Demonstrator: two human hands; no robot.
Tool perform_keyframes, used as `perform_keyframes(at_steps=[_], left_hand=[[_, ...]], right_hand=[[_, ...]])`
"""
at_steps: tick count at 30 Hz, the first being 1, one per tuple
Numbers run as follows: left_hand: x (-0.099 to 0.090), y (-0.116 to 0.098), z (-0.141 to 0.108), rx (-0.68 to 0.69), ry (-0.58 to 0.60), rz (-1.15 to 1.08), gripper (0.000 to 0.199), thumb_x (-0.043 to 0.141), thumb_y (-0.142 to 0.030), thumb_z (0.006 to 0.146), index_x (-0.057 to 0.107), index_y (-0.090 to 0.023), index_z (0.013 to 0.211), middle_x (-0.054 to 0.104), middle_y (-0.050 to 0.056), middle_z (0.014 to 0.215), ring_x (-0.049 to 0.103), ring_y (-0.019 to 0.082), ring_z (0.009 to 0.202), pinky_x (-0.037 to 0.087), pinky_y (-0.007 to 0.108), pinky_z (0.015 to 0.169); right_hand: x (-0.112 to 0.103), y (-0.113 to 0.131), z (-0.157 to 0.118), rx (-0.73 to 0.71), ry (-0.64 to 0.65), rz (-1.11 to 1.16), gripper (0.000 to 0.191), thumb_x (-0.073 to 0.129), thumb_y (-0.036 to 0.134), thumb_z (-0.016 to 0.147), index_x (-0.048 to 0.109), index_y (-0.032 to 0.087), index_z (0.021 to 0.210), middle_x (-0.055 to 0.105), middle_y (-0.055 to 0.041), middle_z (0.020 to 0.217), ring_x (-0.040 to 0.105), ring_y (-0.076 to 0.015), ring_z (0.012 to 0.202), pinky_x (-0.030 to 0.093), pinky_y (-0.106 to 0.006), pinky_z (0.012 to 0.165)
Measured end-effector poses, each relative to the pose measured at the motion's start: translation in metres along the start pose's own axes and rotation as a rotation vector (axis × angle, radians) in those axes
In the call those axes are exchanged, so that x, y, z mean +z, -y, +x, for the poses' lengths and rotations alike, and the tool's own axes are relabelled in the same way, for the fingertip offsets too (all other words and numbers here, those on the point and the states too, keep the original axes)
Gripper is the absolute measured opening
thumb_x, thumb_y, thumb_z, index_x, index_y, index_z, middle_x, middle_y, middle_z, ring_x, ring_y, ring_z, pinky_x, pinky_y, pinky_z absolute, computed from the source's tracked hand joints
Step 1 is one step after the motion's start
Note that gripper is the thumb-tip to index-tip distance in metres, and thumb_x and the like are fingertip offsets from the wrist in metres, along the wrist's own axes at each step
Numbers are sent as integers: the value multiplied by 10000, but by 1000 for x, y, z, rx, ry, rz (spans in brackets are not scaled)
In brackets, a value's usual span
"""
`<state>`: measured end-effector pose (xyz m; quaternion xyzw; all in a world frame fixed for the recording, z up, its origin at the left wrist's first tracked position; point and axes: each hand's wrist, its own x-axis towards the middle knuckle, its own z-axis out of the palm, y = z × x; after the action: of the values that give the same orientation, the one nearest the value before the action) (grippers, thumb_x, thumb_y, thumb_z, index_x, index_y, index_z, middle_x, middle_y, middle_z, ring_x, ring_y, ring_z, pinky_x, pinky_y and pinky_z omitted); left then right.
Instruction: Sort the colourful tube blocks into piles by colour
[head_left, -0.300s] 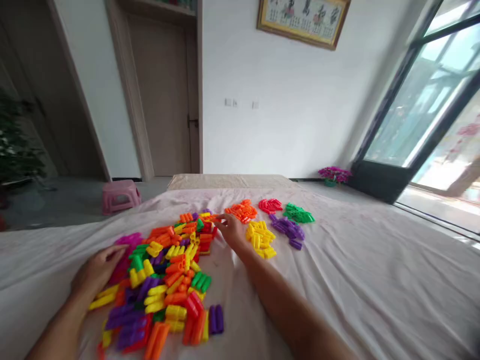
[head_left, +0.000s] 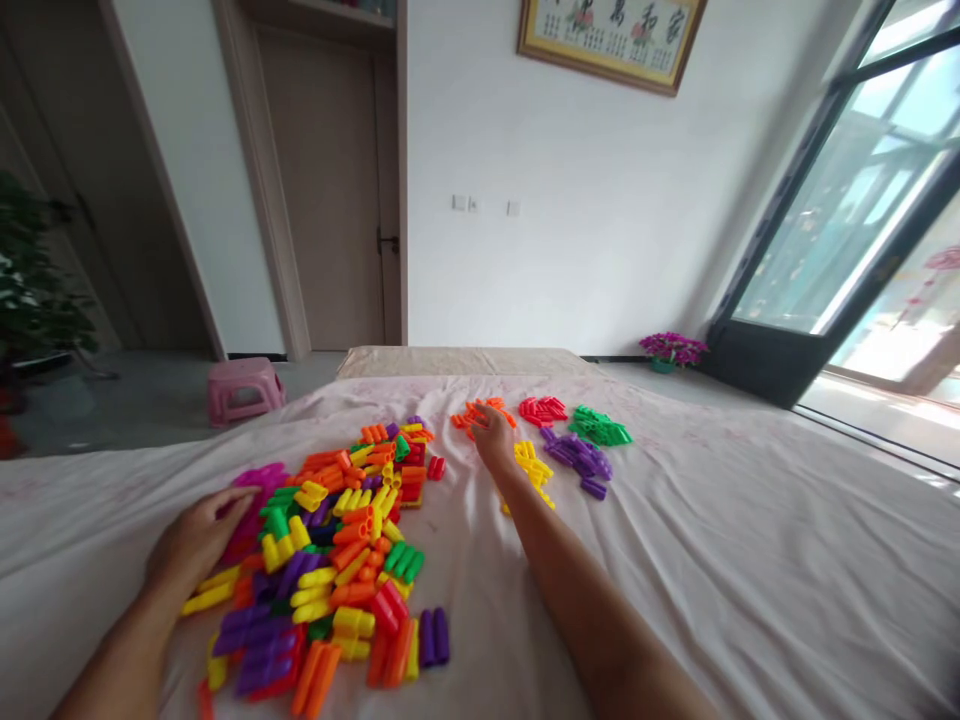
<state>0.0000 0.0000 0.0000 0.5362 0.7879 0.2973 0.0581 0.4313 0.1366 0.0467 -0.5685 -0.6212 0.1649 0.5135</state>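
Note:
My left hand [head_left: 196,538] is at the left side of a mixed heap of plastic tube blocks [head_left: 352,535], its fingers closed on the edge of a magenta see-through plastic container [head_left: 259,484]. The heap mixes yellow, orange, purple, green and red pieces and partly covers that container. Farther off, my right hand [head_left: 493,436] hovers over a pile of orange tube blocks [head_left: 466,416]. Its fingers are pinched downward, seemingly on an orange tube block that merges with the pile. My right wrist and forearm partly hide the yellow tube blocks [head_left: 534,466].
Separate piles of red [head_left: 542,410], green [head_left: 600,426] and purple tube blocks [head_left: 577,455] lie to the right on the pale cloth [head_left: 712,560]. One red piece [head_left: 436,467] sits just off the heap. A pink stool [head_left: 244,390] stands beyond the left edge.
My right hand has moved right, from the far edge of the heap to the orange pile. The red piece beside the heap now shows fully. My left hand stays in place.

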Motion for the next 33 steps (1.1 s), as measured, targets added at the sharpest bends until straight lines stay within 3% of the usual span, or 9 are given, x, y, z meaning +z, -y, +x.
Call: perform_keyframes(at_steps=[2,4,8,13,18,22,26,30,33], left_hand=[[-1,-1,0,-31,62,-58,439,460,-501,878,744,-243,1091,750,34,1133,691,226,945,504,253,756],[-2,-2,-1,-62,77,-68,451,465,-513,872,737,-242,1109,738,45,1160,681,242,975,500,273,783],[-5,-6,-2,-87,84,-52,455,464,-514,869,731,-240,1116,735,53,1159,675,254,999,496,292,806],[-7,-9,-6,-68,89,-77,458,451,-508,876,727,-230,1113,723,59,1189,667,245,1033,490,291,843],[-6,-5,-3,-100,109,-65,489,447,-539,861,721,-232,1125,726,65,1180,676,266,1008,505,312,816],[0,5,2,-92,102,-74,493,480,-562,830,731,-226,1089,755,64,1091,695,306,928,520,356,786],[5,12,5,-91,75,-73,478,501,-563,809,734,-240,1072,761,51,1067,699,331,915,525,375,773],[3,8,5,-81,100,-81,469,460,-565,832,733,-247,1042,769,44,1026,702,308,942,528,350,780],[-1,3,3,-82,126,-48,509,400,-580,859,726,-243,1058,755,52,1101,706,273,961,527,314,788]], right_hand=[[-5,1,1,-16,-42,-14,526,504,14,721,670,155,1200,670,-107,1227,676,-186,1019,521,-309,917],[-5,4,-1,-43,-21,-36,467,497,30,734,707,170,1127,685,-89,1199,667,-185,1034,511,-309,934],[3,14,-16,-90,234,-125,299,546,145,818,741,197,1037,732,-55,1026,680,-182,918,511,-299,869],[9,29,-41,-169,429,-414,348,587,390,886,683,222,1176,662,-101,1165,640,-219,1013,468,-309,849],[4,43,-54,-183,590,-547,252,589,390,883,712,230,1033,677,-92,1089,618,-239,1045,436,-302,810],[4,46,-58,-157,580,-479,287,637,320,826,652,257,1106,700,-44,1063,638,-204,974,417,-263,747],[9,39,-57,-194,542,-369,246,640,239,783,648,247,1029,712,-17,980,643,-173,874,404,-239,690],[2,29,-39,-179,357,-199,180,633,177,753,658,210,928,706,-16,875,632,-151,797,420,-231,679],[-14,18,-15,-85,208,-48,194,580,166,771,656,193,947,704,-13,826,630,-134,735,446,-222,654]])
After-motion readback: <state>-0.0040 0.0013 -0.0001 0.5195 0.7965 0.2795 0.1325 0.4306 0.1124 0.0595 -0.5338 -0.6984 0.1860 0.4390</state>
